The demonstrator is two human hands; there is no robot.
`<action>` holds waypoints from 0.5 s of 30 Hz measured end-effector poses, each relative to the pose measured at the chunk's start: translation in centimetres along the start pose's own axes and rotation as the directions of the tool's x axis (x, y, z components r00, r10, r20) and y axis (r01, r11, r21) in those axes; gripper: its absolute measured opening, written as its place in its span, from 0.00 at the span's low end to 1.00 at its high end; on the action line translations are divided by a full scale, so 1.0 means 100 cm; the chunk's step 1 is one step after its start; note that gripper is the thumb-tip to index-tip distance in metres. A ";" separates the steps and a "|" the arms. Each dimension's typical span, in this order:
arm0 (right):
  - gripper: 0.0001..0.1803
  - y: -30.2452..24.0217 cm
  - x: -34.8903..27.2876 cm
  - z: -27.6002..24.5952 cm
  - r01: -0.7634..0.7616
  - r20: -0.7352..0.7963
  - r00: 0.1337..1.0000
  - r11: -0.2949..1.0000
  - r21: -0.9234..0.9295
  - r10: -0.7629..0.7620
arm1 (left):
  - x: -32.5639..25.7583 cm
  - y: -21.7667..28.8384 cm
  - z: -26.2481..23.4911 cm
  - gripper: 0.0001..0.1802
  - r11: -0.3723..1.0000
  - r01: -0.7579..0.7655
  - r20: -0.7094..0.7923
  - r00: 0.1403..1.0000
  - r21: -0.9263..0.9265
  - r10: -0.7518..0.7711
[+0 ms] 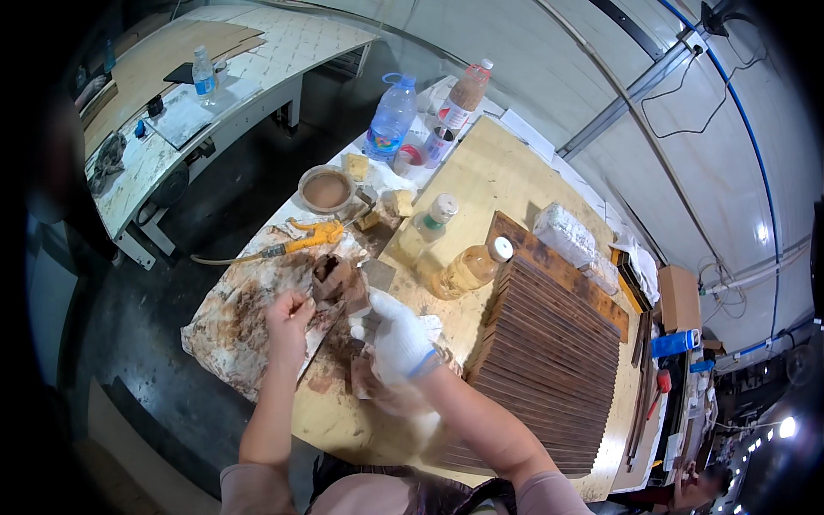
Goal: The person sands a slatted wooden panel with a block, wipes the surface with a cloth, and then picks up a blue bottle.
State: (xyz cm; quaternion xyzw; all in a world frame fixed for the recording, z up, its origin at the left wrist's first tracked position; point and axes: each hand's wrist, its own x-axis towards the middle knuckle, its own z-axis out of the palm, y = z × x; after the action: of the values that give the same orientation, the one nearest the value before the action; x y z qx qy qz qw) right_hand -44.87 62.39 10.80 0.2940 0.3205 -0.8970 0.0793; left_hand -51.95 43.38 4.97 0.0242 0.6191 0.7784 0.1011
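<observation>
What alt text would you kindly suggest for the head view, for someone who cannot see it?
A person's bare left hand and white-gloved right hand are over a cluttered workbench. Near them lie a brown-stained cloth and a yellow tool with a hose; bottles and dark strips are at right.

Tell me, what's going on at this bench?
A person works with their bare left hand over a brown-stained white cloth and their white-gloved right hand just to its right; whether either grips anything is unclear. A yellow hose gun lies near a bowl of brown liquid. Dark slats lie side by side at right.
</observation>
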 end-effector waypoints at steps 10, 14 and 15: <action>0.10 0.003 -0.007 0.019 0.080 -0.056 0.995 0.997 -0.015 -0.081 | -0.018 0.011 0.020 0.05 0.987 -0.126 -0.095 0.986 0.103 0.136; 0.13 0.005 -0.004 0.015 0.086 -0.050 0.995 0.996 0.005 -0.086 | -0.026 -0.004 0.021 0.05 0.999 -0.043 -0.087 0.995 -0.006 0.043; 0.13 0.006 -0.006 0.015 0.079 -0.044 0.996 0.997 0.001 -0.079 | -0.022 -0.005 0.022 0.05 1.000 -0.016 -0.108 0.994 -0.008 0.015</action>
State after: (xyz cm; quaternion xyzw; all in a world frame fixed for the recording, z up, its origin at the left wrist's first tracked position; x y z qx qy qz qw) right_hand -44.90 60.92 11.79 0.3010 0.3324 -0.8931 0.0364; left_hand -49.37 45.19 5.21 -0.0134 0.6200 0.7821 0.0615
